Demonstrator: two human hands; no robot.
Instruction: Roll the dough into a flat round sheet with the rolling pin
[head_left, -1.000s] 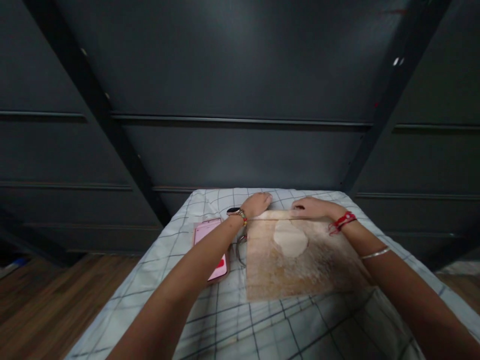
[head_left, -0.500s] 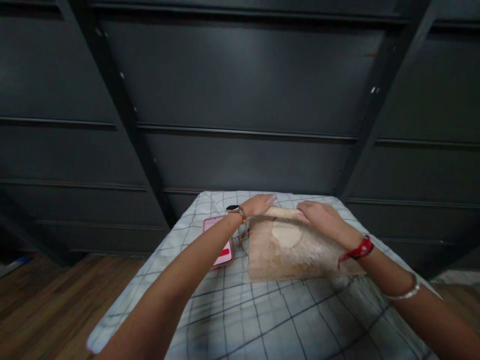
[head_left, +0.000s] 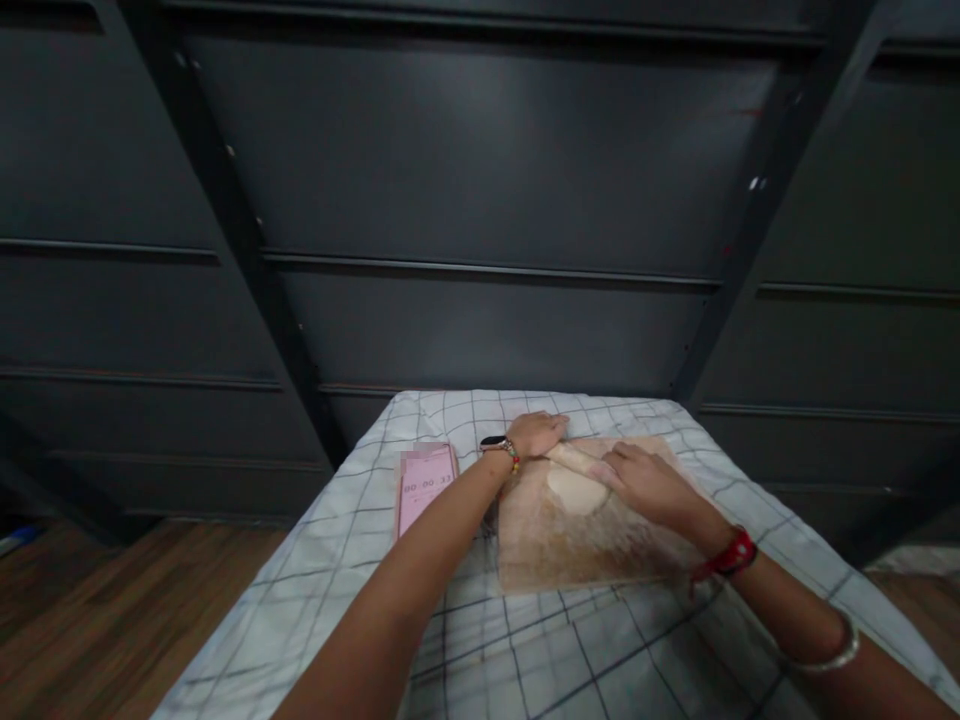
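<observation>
A floured wooden board (head_left: 570, 545) lies on a checked cloth. On it is a flat round of pale dough (head_left: 574, 492). A wooden rolling pin (head_left: 574, 459) lies slanted across the far part of the dough. My left hand (head_left: 538, 434) presses flat on the pin's left end, fingers stretched out. My right hand (head_left: 645, 480) lies palm down on the pin's right end, over the dough's right edge. A watch is on my left wrist; a red thread band and a metal bangle are on my right arm.
A pink phone (head_left: 425, 482) with a timer on its screen lies left of the board. The checked cloth (head_left: 525, 650) covers a narrow table. Dark metal panels and slanted beams (head_left: 247, 250) rise behind it. Wooden floor (head_left: 112, 610) shows at the left.
The rolling pin has come nearer, onto the dough, and turned slantwise. My right hand drew back toward me with it; the left hand stayed near the board's far left corner. The view shifted slightly.
</observation>
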